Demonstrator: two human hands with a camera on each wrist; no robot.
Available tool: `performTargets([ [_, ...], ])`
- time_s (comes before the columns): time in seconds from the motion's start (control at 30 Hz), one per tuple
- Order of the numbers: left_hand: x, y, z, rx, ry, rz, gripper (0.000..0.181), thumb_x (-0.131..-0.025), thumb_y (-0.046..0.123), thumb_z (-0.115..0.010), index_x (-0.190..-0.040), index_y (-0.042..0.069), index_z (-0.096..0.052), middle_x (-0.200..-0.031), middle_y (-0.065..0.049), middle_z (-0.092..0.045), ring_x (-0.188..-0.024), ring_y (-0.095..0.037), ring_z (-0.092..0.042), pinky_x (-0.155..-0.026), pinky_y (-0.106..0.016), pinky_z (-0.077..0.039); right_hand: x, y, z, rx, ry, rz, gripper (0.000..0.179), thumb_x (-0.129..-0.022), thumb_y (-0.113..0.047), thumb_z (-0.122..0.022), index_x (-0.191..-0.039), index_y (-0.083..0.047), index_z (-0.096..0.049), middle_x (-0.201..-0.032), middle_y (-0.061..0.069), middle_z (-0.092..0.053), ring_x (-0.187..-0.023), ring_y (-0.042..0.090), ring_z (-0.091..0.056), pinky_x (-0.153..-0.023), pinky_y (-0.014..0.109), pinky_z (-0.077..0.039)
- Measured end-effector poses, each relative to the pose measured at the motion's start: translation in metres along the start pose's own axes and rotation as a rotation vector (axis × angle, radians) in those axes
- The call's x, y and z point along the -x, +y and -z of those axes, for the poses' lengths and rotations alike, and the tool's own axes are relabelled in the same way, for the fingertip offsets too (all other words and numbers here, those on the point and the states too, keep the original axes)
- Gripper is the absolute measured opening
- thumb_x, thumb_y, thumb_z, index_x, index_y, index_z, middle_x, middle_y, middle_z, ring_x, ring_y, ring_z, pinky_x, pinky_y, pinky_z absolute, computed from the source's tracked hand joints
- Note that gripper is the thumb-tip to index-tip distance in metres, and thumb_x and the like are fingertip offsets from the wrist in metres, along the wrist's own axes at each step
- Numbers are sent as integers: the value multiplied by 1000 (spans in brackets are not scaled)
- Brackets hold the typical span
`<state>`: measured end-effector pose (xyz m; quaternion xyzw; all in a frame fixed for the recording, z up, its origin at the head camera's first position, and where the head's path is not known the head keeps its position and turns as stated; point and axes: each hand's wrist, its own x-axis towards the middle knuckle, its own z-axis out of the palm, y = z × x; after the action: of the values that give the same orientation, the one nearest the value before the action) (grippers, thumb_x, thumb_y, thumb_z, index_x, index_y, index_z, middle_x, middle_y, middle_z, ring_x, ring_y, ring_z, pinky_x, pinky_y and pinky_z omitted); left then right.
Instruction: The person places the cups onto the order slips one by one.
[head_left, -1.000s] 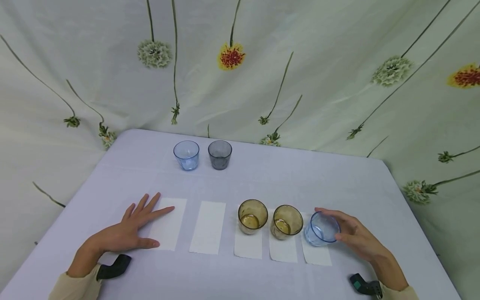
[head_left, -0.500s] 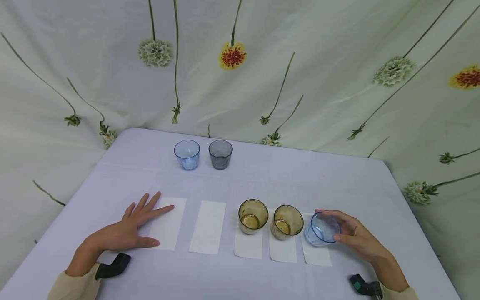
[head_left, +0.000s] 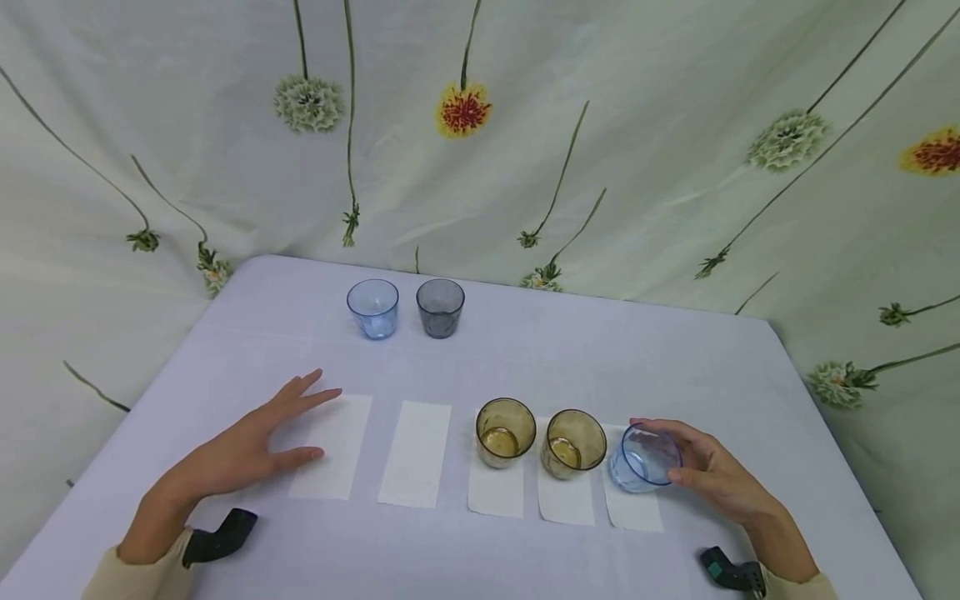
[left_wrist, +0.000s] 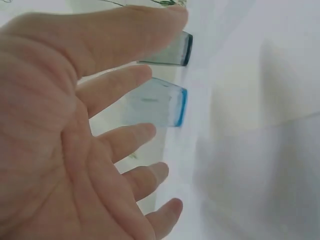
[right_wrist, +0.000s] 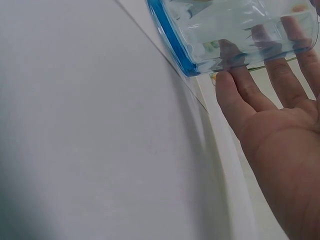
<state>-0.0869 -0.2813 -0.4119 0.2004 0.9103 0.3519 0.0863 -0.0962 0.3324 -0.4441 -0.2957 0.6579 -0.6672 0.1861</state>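
Note:
My right hand holds a blue glass tumbler between thumb and fingers. That tumbler stands upright on the rightmost white paper slip. In the right wrist view the fingers curve along the glass's far side. Two amber tumblers, one left of the other, each stand on a slip beside it. My left hand is at the leftmost slip, fingers spread and holding nothing. Beyond it, the left wrist view shows a second blue tumbler and a grey tumbler.
At the back of the white-covered table the second blue tumbler and the grey tumbler stand side by side. Another bare slip lies left of the amber tumblers. A flower-printed curtain hangs right behind the table.
The left hand has lifted from its flat, spread pose on the table and its fingers have drawn closer together. The right hand and all the tumblers have stayed put.

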Motion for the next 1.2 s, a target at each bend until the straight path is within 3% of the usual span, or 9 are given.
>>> performTargets([
  [0.03, -1, 3, 1, -9, 4, -7, 71, -90, 39, -74, -152, 31, -42, -166, -15, -20, -151, -46, -15, -113, -51, -28, 0, 0, 0, -3, -4, 5, 56, -94, 16, -51, -147, 9, -37, -155, 7, -45, -144, 10, -39, -114, 16, -31],
  [0.1, -2, 8, 4, -27, 16, -4, 70, -90, 41, -74, -152, 33, -41, -166, -11, -21, -151, -43, -19, -111, -35, -29, -1, 0, -1, -4, -10, 15, 56, -94, 17, -50, -147, 9, -36, -156, 7, -44, -145, 11, -39, -114, 16, -31],
  [0.17, -4, 11, 7, -32, 21, -13, 70, -90, 39, -74, -152, 31, -42, -166, -12, -22, -150, -45, -21, -112, -48, -32, -1, 1, -1, -11, -12, 21, 56, -94, 17, -50, -147, 9, -36, -156, 8, -44, -145, 11, -39, -114, 17, -31],
  [0.33, -13, 17, 14, -49, 35, -7, 70, -90, 40, -74, -152, 31, -42, -166, -9, -25, -148, -43, -27, -111, -55, -35, -1, 3, -1, -14, -18, 34, 56, -94, 17, -50, -147, 10, -36, -156, 8, -44, -145, 12, -40, -114, 18, -32],
  [0.4, -17, 19, 17, -63, 53, -27, 68, -91, 40, -73, -151, 33, -43, -165, -7, -27, -148, -39, -30, -114, -37, -35, -1, 2, -1, -17, -19, 38, 55, -94, 17, -50, -147, 11, -36, -156, 8, -44, -144, 12, -40, -114, 18, -32],
  [0.53, -28, 25, 23, -79, 87, -66, 64, -92, 38, -73, -149, 33, -46, -163, -6, -33, -147, -36, -34, -107, -19, -33, -2, 0, -1, -20, -31, 64, 56, -94, 17, -51, -147, 11, -35, -156, 9, -44, -144, 13, -40, -115, 19, -33],
  [0.7, -44, 33, 30, -67, 119, -97, 65, -92, 33, -74, -150, 25, -46, -158, -7, -42, -143, -36, -42, -111, -30, -38, -1, -1, 1, -27, -44, 79, 56, -94, 18, -51, -147, 11, -35, -157, 10, -43, -145, 15, -41, -114, 21, -35],
  [0.83, -57, 41, 37, -45, 135, -97, 66, -92, 31, -74, -150, 20, -47, -154, -7, -47, -135, -39, -50, -107, -56, -41, -1, -1, 2, -16, -41, 78, 56, -94, 17, -49, -147, 11, -34, -157, 11, -43, -144, 15, -41, -114, 21, -36],
  [1.2, -98, 65, 42, -22, 124, -141, 59, -90, 27, -76, -144, 17, -55, -149, -7, -54, -133, -35, -53, -107, -55, -44, 1, 3, 2, -39, -2, -2, 55, -94, 15, -52, -146, 11, -35, -154, 2, -47, -142, 10, -43, -113, 19, -35],
])
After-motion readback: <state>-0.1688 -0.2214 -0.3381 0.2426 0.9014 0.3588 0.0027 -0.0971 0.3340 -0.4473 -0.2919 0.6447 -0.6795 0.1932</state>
